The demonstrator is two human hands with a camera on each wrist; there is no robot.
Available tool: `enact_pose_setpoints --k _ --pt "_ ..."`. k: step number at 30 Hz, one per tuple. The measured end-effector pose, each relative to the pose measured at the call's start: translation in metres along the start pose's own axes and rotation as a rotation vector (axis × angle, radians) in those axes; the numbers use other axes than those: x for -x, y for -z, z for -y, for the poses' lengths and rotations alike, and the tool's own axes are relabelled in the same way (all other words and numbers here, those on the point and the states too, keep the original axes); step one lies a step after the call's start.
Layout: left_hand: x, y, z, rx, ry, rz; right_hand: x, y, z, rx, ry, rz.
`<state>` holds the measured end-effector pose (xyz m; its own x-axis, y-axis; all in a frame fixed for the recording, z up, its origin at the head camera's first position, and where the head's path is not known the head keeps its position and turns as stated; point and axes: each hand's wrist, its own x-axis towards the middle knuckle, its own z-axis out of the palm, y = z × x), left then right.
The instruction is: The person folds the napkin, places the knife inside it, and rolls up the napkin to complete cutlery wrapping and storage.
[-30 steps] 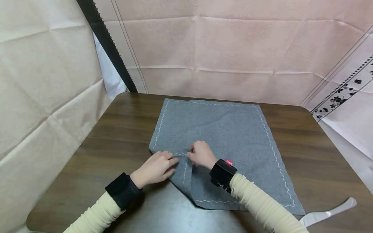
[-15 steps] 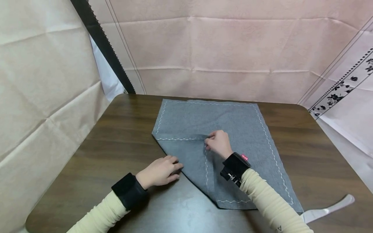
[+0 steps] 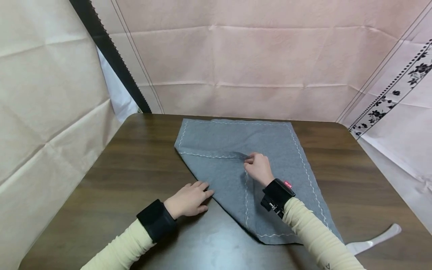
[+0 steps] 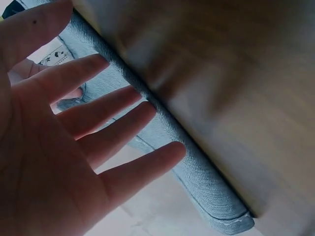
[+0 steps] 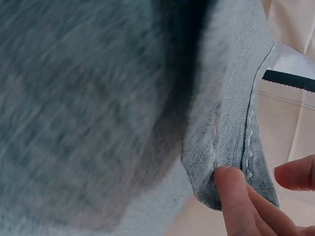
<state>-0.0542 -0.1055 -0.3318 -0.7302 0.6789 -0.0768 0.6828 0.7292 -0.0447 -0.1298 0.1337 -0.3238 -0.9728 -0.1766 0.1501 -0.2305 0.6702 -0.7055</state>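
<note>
A grey-blue cloth (image 3: 222,137) with white zigzag stitching along its edges lies on the table, its near-left corner turned over so that a slanting fold faces the left hand. My right hand (image 3: 260,168) pinches that turned corner above the middle of the cloth. In the right wrist view, fingers (image 5: 231,189) lie against the stitched corner (image 5: 238,147). My left hand (image 3: 189,198) rests at the slanting fold. Seen from the left wrist, its spread, nearly straight fingers (image 4: 123,128) meet the folded edge (image 4: 172,125) of the cloth.
A brown wooden table (image 3: 135,165) with rounded corners carries the cloth. At the near right lies a pale knife-shaped utensil (image 3: 374,240), partly hidden by the right sleeve. Light hanging sheets (image 3: 253,75) surround the table at the back and sides.
My right hand has carried the cloth corner rightward and away from me, enlarging the fold. My left hand has shifted slightly to the right along the near-left edge. The view has tilted a little.
</note>
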Motion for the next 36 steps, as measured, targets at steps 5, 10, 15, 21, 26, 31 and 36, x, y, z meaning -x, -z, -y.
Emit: enact_pose_setpoints --k 5,10,15,21,26,31,36 --pt "-0.006 0.003 -0.003 0.007 0.011 0.031 -0.001 0.005 -0.004 0.027 -0.022 0.003" --pt "-0.014 0.005 -0.004 0.039 0.040 0.058 -0.005 0.010 -0.010 0.008 -0.053 0.027" --pt "-0.024 0.010 -0.006 0.088 0.073 0.106 -0.006 0.016 -0.015 -0.018 -0.041 0.050" --pt "-0.038 0.013 -0.010 0.123 0.108 0.171 -0.007 0.021 -0.025 -0.003 -0.035 0.089" --pt "-0.053 0.012 -0.008 0.144 0.106 0.154 -0.014 0.027 -0.032 0.021 -0.048 0.095" --pt "-0.065 0.012 -0.007 0.220 0.106 0.126 -0.021 0.035 -0.039 0.065 -0.059 0.067" --pt "-0.074 0.011 -0.006 0.276 0.119 0.113 -0.028 0.043 -0.043 0.101 -0.060 0.043"
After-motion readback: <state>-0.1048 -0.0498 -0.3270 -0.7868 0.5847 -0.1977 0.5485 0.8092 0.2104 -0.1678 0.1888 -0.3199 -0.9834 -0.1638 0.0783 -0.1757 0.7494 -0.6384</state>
